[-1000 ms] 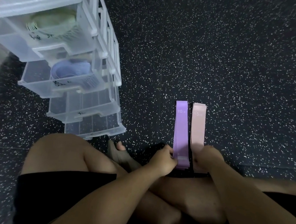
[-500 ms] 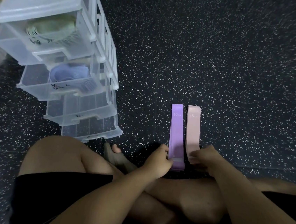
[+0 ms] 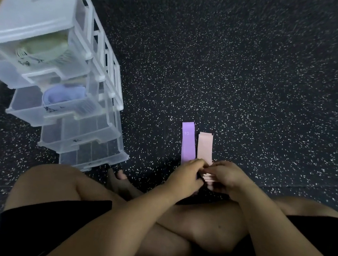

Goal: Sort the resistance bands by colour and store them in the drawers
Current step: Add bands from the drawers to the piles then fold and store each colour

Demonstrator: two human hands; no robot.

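**Item 1. Drawer unit** (image 3: 99,72), clear plastic, far left on the speckled floor (image 3: 253,74). It has 4 drawers, all pulled out in steps.
- Drawer 1 (image 3: 13,69), top: green bands (image 3: 45,49) inside.
- Drawer 2 (image 3: 26,110): pale blue bands (image 3: 63,96) inside.
- Drawer 3 (image 3: 83,137) and drawer 4 (image 3: 100,158): nothing shows through their walls.

**Status:** judged about half done. 2 colours are stored and 2 are left, with 2 drawers apparently free for them.

**Item 2. Purple bands** (image 3: 187,144), a flat stack marked "10". They lie lengthwise on the floor, well right of the unit and in front of the crossed legs. The near end is hidden under the left hand.

**Item 3. Left hand** (image 3: 186,176). Its fingers are curled and reach across to the near end of the pink stack, where they appear to pinch it. The contact itself is partly hidden.

**Item 4. Pink bands** (image 3: 204,147), a flat stack just beside the purple one, on its right. The far end lies on the floor. The near end is raised slightly, and its layered edges show between the 2 hands.

**Item 5. Right hand** (image 3: 226,175). The fingers are curled and the thumb is underneath, so it pinches the same pink end from the right.

**Remaining:** pink and purple are each yet to go into a drawer. Pink looks to be next.
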